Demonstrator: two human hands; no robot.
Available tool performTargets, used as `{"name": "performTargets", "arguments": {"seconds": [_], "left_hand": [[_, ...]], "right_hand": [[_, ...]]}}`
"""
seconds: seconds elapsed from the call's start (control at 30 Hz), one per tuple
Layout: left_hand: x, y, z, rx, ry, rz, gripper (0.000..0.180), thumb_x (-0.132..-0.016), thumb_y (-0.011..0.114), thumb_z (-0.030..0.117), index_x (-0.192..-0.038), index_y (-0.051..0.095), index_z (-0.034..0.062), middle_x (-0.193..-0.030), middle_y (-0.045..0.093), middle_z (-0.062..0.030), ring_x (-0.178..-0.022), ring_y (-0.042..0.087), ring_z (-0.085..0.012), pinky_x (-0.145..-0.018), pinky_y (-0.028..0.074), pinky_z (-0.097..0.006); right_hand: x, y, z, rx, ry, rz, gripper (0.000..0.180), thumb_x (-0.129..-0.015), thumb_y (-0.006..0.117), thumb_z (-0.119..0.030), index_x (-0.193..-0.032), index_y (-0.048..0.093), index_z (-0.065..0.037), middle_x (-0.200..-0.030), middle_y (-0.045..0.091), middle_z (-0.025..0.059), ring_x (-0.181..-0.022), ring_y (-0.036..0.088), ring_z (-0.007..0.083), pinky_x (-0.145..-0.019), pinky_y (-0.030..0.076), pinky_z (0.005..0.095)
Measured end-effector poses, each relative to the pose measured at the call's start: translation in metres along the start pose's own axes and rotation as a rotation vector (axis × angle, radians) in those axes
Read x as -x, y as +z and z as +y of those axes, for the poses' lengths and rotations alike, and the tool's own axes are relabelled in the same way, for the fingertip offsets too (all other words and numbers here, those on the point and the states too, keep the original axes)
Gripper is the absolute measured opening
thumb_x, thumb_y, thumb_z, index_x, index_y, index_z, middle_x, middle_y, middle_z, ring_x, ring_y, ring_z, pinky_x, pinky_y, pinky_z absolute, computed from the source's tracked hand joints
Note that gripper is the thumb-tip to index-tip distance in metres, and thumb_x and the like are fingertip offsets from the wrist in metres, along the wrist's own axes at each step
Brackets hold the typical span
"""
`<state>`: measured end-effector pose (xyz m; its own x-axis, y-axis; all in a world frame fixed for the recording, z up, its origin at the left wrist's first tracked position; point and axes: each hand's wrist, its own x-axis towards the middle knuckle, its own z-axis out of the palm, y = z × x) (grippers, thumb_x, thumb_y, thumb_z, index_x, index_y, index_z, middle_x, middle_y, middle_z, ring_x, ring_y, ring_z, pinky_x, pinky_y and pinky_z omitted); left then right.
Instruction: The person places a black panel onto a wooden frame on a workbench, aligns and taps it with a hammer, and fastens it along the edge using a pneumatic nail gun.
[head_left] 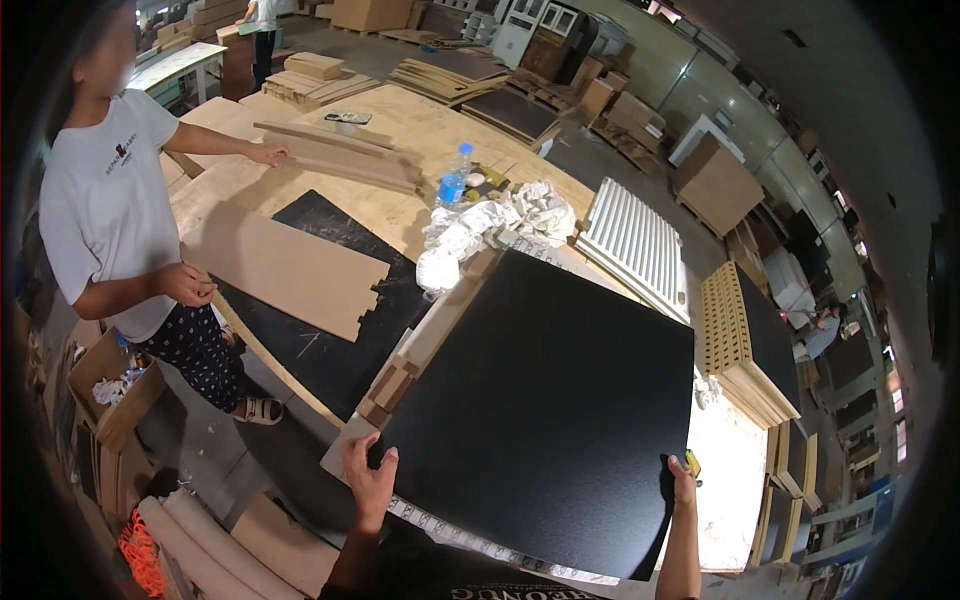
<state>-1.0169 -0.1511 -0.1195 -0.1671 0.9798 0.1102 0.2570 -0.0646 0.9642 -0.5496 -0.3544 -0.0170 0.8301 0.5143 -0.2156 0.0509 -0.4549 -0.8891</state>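
A large black panel (560,390) lies flat on the workbench in front of me, with its lower edge close to my body. At its near left corner, my left hand (368,478) holds the panel, thumb on one side and fingers on the other. My right hand (683,482) grips the lower part of its right edge, thumb on top; the fingers are mostly hidden. A small yellow tool, perhaps a tape measure (692,463), sits beside the right hand. Along the left edge run brown wooden blocks (392,385), and a printed strip (450,528) shows under the near edge.
A person (110,190) in a white shirt stands left, by a notched brown board (285,265) lying on a black sheet (325,360). Beyond the panel are white rags (465,230), a blue-capped bottle (455,178) and a white slatted panel (632,245). Perforated boards (728,335) stand stacked right.
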Motion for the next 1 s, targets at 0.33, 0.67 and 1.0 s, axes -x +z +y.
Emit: {"name": "performTargets", "arguments": {"seconds": [0.33,0.67,1.0], "left_hand": [[-0.003,0.002,0.011,-0.057,-0.039,-0.029,0.032,-0.069,0.064,0.004,-0.100,0.057,0.0008,-0.102,0.045,-0.0143,-0.097,0.049,-0.0278,-0.087,0.042,-0.038],[-0.004,0.006,0.008,-0.093,-0.035,-0.041,0.032,-0.070,0.064,0.008,-0.101,0.056,0.0017,-0.101,0.044,-0.0146,-0.098,0.047,-0.0287,-0.088,0.040,-0.040],[-0.001,0.010,0.003,-0.101,-0.052,-0.027,0.035,-0.070,0.064,0.013,-0.103,0.056,0.0023,-0.102,0.044,-0.0152,-0.099,0.046,-0.0292,-0.088,0.039,-0.043]], "right_hand": [[-0.024,0.004,0.013,-0.007,-0.046,0.100,0.027,-0.078,0.069,-0.024,-0.063,0.049,-0.015,-0.064,0.043,-0.0085,-0.058,0.037,0.0039,-0.055,0.031,0.0211],[-0.020,0.004,-0.002,0.174,-0.010,0.030,0.047,-0.078,0.067,-0.036,-0.100,0.060,0.004,-0.092,0.059,0.0032,-0.085,0.053,0.0127,-0.080,0.040,0.0248],[-0.020,0.012,-0.013,0.295,0.183,0.026,0.054,-0.079,0.065,-0.037,-0.108,0.056,0.008,-0.098,0.059,0.0079,-0.092,0.054,0.0153,-0.087,0.038,0.0261]]}}
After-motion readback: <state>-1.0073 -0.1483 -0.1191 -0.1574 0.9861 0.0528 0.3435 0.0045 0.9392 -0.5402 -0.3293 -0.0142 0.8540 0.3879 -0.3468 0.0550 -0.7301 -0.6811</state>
